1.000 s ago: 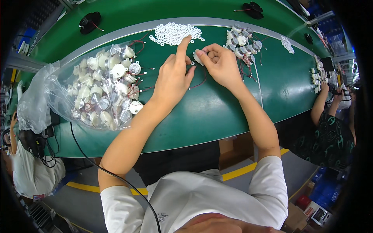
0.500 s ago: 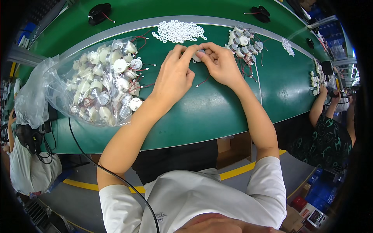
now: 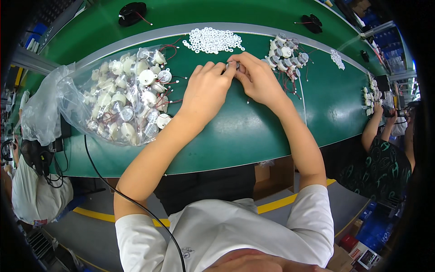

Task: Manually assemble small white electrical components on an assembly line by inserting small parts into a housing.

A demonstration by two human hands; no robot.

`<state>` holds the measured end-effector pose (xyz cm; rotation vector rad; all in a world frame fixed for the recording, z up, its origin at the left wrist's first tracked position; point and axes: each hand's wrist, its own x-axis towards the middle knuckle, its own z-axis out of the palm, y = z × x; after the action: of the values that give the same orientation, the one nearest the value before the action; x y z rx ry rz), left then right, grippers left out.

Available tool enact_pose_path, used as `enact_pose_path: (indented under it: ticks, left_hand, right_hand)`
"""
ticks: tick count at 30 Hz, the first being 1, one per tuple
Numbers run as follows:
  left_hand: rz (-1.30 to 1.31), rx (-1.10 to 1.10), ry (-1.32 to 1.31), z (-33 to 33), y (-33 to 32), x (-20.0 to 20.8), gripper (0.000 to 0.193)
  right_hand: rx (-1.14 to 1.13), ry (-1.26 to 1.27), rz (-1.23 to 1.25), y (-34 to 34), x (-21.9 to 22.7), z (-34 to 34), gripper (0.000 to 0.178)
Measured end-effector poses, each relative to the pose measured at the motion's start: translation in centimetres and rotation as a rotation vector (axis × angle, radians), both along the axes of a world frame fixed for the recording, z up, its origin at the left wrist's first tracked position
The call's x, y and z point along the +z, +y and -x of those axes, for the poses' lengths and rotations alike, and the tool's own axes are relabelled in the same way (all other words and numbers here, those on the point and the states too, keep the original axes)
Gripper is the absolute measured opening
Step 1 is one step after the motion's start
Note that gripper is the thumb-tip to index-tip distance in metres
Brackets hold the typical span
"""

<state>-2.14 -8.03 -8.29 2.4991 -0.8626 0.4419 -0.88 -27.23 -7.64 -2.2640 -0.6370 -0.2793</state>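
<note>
A long green work table (image 3: 235,145) bends across the room, and its near edge is in front of the person's white shirt (image 3: 235,231). Under this edge there is an open cardboard box (image 3: 272,179), and a yellow line (image 3: 276,204) is on the grey floor.

On the table, at left, lies a clear plastic bag (image 3: 71,93) with many cream and silvery round parts, and some red wires come out on its right side. The left hand (image 3: 206,88) is half curled, its fingertips at a small grey round part (image 3: 233,65); I cannot tell if it grips the part or only touches it. The right hand (image 3: 260,81) is nearly closed, and it pinches this part between thumb and bent fingers. The part is held just above the table, mostly covered by the fingers.

Behind the hands is a heap of white rings (image 3: 213,40). To the right of it lies a cluster of round parts (image 3: 285,52) with dark red wires. Farther, behind a grey rail (image 3: 258,28), two black parts (image 3: 132,13) rest well apart on a green strip (image 3: 217,11).
</note>
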Motion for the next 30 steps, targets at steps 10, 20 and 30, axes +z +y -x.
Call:
enact_pose_path:
  ticks: [10,20,30]
  left_hand:
    - [-0.085,0.004,-0.032,0.5,0.0,-0.1,0.052]
    - [-0.172,0.136,-0.142,7.2,5.5,4.1,0.045]
    - [-0.404,0.059,0.042,10.4,10.5,6.2,0.057]
  right_hand:
    - [0.031,-0.03,0.051,-0.1,-0.2,0.3,0.027]
    - [-0.257,-0.218,-0.073,-3.5,1.5,0.3,0.027]
    - [-0.627,-0.058,0.108,-11.6,2.3,-1.4,0.029]
